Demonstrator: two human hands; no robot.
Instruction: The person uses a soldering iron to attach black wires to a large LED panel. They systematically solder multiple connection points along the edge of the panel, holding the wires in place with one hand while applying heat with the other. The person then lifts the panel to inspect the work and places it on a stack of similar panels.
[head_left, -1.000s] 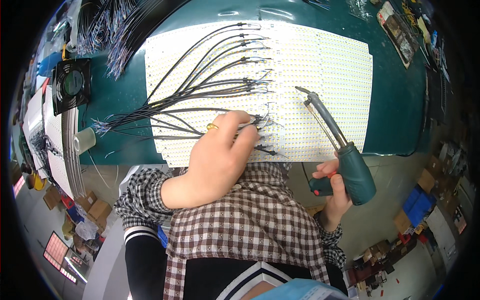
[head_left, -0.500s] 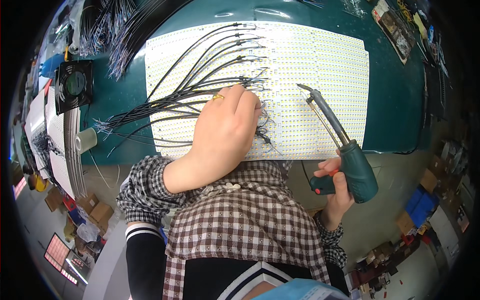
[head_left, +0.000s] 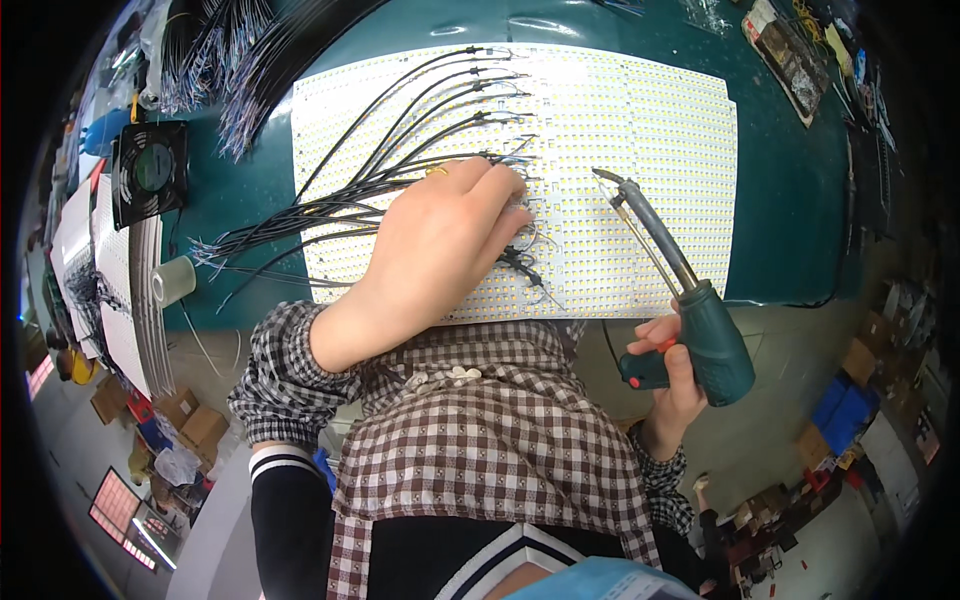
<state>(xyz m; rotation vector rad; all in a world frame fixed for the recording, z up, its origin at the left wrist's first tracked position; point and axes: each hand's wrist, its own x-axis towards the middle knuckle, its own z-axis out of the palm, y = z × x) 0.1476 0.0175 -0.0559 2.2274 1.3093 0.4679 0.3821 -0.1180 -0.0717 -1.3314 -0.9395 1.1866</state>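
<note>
A white LED panel [head_left: 660, 140], dotted with rows of small yellow chips, lies on the green bench. Across its left half run several black cables [head_left: 330, 205], their thin wire ends fanned out along a column near the middle. Over these ends my left hand [head_left: 440, 235] is bent, thumb and fingers pinched at the wire end of a black cable; most of that cable is hidden under the hand. My right hand [head_left: 672, 385] is closed round the handle of a green soldering gun [head_left: 715, 340], whose dark tip hovers above the panel's right half.
At the left stand a black fan [head_left: 150, 172], a white spool [head_left: 174, 281] and a stack of white panels [head_left: 125, 300]. Bundled wires [head_left: 235, 100] lie at the back left. A stained box [head_left: 785, 60] sits at the far right of the green bench [head_left: 785, 200].
My left hand has shifted slightly left, and its thumb now shows apart from the index finger's knuckle. The soldering gun has hardly moved in my right hand.
</note>
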